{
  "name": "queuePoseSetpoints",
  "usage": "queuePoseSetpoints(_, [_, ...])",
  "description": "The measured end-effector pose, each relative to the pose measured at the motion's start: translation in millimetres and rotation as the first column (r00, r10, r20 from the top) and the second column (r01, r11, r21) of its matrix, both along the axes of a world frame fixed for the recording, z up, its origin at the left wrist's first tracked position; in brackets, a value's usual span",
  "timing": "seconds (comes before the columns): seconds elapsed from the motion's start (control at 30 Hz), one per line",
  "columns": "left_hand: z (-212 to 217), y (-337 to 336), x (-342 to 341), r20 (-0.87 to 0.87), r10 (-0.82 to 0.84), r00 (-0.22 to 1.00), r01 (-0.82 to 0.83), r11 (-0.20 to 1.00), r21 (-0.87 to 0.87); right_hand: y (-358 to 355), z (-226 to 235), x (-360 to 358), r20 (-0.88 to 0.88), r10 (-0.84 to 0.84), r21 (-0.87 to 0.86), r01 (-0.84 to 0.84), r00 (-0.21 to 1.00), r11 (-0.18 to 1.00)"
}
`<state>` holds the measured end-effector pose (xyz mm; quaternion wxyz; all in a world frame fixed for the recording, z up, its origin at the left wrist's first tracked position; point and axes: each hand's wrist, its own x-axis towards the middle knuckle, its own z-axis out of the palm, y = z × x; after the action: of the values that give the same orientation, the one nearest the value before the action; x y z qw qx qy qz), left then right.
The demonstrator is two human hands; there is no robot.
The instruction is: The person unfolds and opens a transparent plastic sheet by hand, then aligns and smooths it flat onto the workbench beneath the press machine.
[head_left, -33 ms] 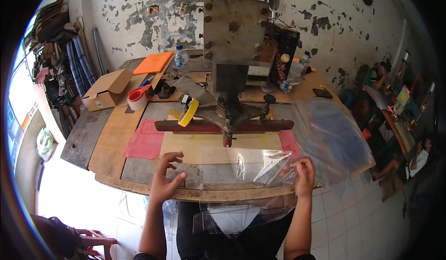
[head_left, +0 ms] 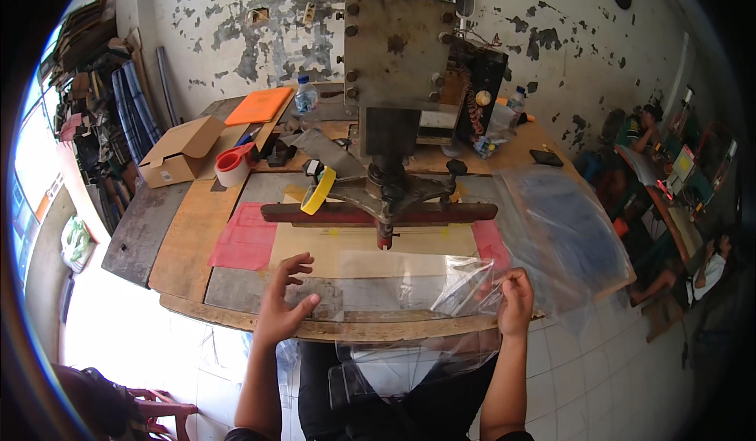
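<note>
A clear plastic bag (head_left: 409,287) lies flat along the front of the wooden table (head_left: 189,228), with part of it hanging over the edge toward my lap. My right hand (head_left: 516,299) pinches the crumpled right end of the bag. At the bag's left end, my left hand (head_left: 285,303) has its fingers spread and holds nothing. Just behind the bag stands a heavy metal press (head_left: 390,87) with a dark red horizontal bar (head_left: 378,213) low over a tan board.
A pile of clear plastic bags (head_left: 567,228) sits at the table's right. A yellow tape roll (head_left: 319,189) hangs on the press. A cardboard box (head_left: 181,151), red-and-white tape roll (head_left: 232,165), orange folder (head_left: 260,106) and bottle (head_left: 305,94) are back left. People sit far right (head_left: 713,264).
</note>
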<state>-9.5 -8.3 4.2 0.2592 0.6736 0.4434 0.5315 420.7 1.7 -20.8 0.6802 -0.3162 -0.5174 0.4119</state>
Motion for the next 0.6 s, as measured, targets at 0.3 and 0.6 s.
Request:
queuePoseSetpoints(0.3, [-5,1,3,0.132,-0.294,0.947,0.322,0.885,-0.336,3,-1,-26,0.049,-0.093,0.005,0.093,0.995,0.996])
queuePoseSetpoints(0.6, [-17,4,18,0.447,0.000,0.895,0.152,0.940,-0.305,12,-18,-32,0.153,-0.218,-0.026,0.225,0.964,0.974])
